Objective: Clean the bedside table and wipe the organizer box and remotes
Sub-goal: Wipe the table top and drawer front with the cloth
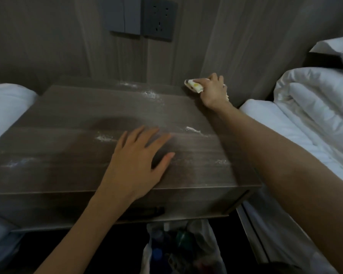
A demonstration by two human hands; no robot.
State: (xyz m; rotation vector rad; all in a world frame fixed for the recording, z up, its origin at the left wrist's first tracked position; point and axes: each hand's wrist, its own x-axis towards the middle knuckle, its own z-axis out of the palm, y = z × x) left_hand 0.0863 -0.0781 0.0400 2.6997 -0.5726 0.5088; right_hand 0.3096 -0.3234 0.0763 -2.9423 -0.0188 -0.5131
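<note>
My right hand (213, 91) is at the far right corner of the tabletop (67, 119), its fingers clamped on a bunched cloth (194, 86) pressed down against the wood near the wall. My left hand (141, 155) lies flat near the front edge, fingers spread apart, holding nothing and, I judge, steadying me. White dusty streaks (151, 93) lie toward the left of the cloth along the back edge, with more across the middle and near the front, beside my left hand. So the dirt to clear runs leftward and toward me from the cloth, and the right hand is the one placed to sweep it. I see no organizer box or remotes on the tabletop; a plastic bag (186, 250) hangs below the front edge
</note>
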